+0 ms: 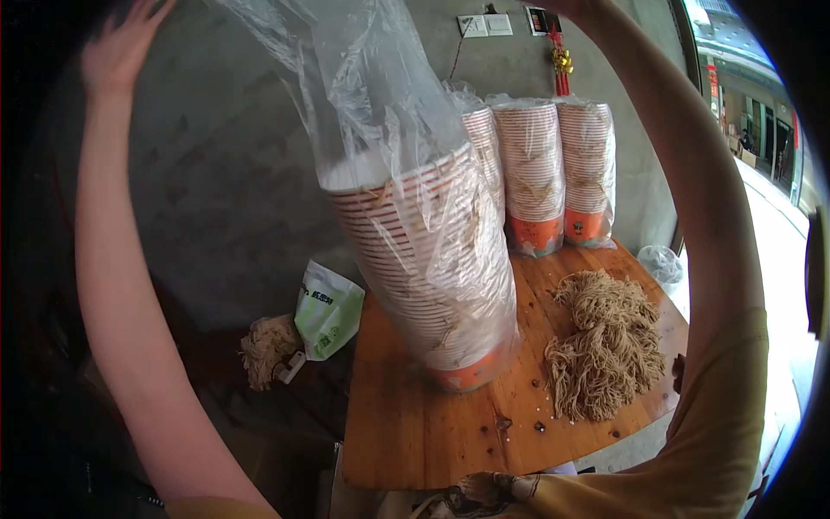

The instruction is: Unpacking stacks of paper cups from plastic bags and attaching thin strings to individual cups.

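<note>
Left hand [121, 43] raised, cup stack [428, 259] below-right

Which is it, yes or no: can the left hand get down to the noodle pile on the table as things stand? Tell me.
Probably not directly. The left hand is raised high at the far left, and the bagged cup stack stands between it and the noodle pile.

Both arms are reaching up high, forearms bare. The left hand [121, 48] is spreading open near the top left corner, fingers [154, 13] splayed and bending slightly. The right arm is arching overhead in a yellow sleeve, its hand disappearing past the upper edge
</note>
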A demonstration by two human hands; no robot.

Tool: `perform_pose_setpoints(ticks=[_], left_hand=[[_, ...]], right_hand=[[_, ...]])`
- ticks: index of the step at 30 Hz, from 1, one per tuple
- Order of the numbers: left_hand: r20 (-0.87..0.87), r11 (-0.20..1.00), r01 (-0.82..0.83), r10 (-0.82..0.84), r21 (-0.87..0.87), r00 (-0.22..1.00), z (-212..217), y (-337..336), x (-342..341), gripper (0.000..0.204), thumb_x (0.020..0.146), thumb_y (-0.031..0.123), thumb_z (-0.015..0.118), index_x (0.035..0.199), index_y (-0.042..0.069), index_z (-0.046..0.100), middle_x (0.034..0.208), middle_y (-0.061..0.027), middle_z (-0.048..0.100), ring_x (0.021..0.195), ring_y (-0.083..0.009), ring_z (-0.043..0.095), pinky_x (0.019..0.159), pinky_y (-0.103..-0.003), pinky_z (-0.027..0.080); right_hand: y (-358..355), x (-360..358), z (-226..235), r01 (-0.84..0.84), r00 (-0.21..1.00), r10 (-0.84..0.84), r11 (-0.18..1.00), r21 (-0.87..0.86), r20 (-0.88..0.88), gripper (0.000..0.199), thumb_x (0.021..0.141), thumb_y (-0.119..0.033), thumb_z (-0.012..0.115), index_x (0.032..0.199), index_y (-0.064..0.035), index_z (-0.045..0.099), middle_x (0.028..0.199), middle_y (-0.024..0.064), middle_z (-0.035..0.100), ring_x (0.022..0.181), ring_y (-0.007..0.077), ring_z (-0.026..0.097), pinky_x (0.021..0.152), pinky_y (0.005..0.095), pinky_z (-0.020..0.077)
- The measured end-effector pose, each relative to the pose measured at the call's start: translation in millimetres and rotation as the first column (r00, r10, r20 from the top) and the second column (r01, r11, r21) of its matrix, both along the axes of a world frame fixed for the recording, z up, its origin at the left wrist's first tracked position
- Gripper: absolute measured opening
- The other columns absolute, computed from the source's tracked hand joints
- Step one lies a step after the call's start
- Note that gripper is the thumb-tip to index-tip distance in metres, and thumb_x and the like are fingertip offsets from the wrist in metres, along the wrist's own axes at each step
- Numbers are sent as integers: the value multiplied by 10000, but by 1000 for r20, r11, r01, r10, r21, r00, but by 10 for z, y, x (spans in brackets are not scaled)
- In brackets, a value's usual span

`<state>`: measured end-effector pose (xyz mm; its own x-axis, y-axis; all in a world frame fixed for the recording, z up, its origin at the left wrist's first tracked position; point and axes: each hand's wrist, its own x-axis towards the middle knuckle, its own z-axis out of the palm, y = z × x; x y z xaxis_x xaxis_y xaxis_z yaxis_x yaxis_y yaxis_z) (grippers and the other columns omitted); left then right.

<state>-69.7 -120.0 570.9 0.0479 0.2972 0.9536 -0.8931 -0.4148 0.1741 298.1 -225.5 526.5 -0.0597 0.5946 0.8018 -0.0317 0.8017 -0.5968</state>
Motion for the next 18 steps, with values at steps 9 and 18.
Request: perform_pose_setpoints(ticks=[9,18], left_hand=[[-584,867,-419,493,269,645,-1917,642,948,884,850,605,524,1492,165,104,1475,-132,268,1323,-222,330,1095,-378,246],[-780,930,-302,345,209,522,-979,447,1535,431,887,414,581,1016,5,632,942,-82,650,866,-173,611,790,-318,491]], right_hand=[[659,0,-1211,423,666,-415,895,145,620,1183,667,-778,584,1461,-13,155,1483,225,233,1389,344,194,1139,448,152],[792,-832,-888,203,826,-182,979,20,533,532,799,-389,683,1143,9,599,1091,111,630,1041,178,565,943,301,403]])
